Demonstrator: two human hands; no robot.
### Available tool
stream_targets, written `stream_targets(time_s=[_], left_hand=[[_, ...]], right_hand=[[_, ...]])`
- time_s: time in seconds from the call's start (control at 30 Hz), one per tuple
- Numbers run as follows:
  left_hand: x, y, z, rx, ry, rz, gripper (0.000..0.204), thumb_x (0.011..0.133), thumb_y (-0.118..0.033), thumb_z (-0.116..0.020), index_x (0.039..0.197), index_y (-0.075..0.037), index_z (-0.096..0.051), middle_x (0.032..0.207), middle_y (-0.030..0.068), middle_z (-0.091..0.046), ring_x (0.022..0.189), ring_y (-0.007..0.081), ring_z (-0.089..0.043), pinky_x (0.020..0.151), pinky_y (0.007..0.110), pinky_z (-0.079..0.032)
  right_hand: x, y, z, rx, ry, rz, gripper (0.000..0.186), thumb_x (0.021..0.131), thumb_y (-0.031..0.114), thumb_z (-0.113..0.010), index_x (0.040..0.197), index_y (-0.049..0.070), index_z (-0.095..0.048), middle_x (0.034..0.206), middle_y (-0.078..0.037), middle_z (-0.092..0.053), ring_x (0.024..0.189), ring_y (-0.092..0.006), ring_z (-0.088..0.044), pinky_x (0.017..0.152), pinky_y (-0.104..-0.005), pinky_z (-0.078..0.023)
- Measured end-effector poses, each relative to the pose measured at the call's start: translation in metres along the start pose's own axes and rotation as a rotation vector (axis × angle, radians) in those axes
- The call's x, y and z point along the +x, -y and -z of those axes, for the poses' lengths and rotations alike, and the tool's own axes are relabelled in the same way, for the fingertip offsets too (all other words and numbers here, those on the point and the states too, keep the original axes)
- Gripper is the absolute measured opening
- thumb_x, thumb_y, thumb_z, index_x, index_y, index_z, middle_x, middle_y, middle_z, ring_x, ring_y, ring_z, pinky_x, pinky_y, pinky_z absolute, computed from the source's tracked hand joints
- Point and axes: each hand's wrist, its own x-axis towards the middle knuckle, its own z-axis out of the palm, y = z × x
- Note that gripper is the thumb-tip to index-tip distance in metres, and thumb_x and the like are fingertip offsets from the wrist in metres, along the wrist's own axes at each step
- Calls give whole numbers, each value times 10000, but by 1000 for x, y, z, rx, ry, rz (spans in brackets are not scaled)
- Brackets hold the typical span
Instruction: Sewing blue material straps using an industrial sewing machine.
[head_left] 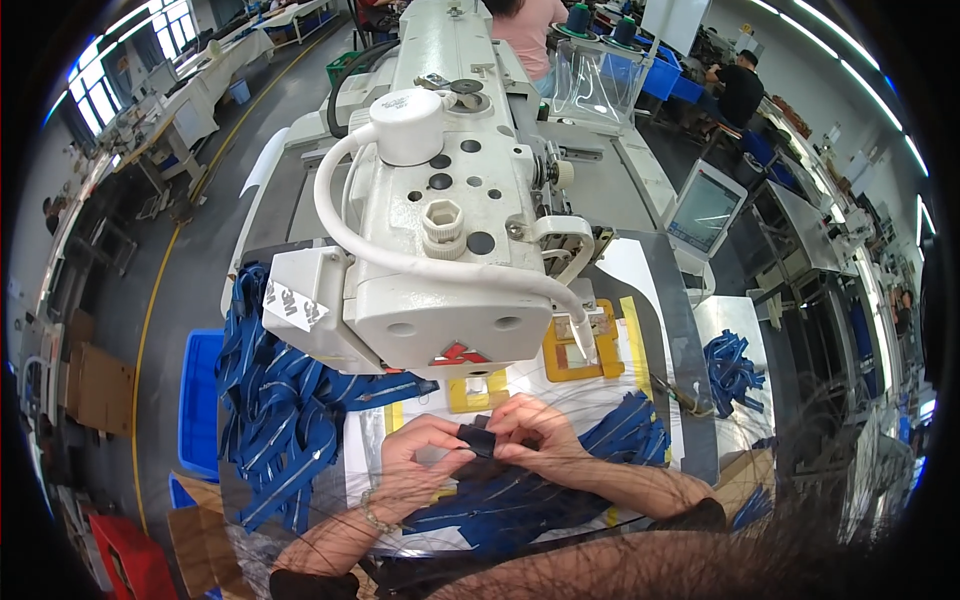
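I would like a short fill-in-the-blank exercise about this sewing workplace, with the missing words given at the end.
1. The left hand and the right hand hold a small piece whose colour is ____.
2. A beaded bracelet is worn on the ____ wrist.
3. The tilted screen stands on the ____ side of the picture.
4. The long line along the grey floor is ____.

Missing words: black; left; right; yellow.

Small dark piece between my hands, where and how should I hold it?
Probably by opposite edges: left hand pinching from the left, right hand from the right, since the small dark piece spans the gap between your fingertips, its middle uncovered.
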Motion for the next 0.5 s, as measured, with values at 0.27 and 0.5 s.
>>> stream_targets(time_s=[0.27, 0.5], left_hand=[[3, 2, -6, 93, -76, -85, 215, 689, 29, -747, 807, -18, -573, 851, 82, -585, 857, 143, -565, 794, 268, -458], [4, 6, -7, 67, -83, 59, 394, 719, 30, -728, 1060, -11, -534, 928, 50, -575, 842, 103, -558, 827, 260, -451]], right_hand=[[2, 0, -8, -76, -36, 16, 224, 714, -19, -746, 869, -17, -583, 1051, -86, -518, 805, -111, -586, 628, -203, -518], [1, -3, -7, -15, -50, -28, 166, 755, -31, -708, 880, -27, -598, 1032, -90, -550, 814, -97, -594, 624, -195, -510]])
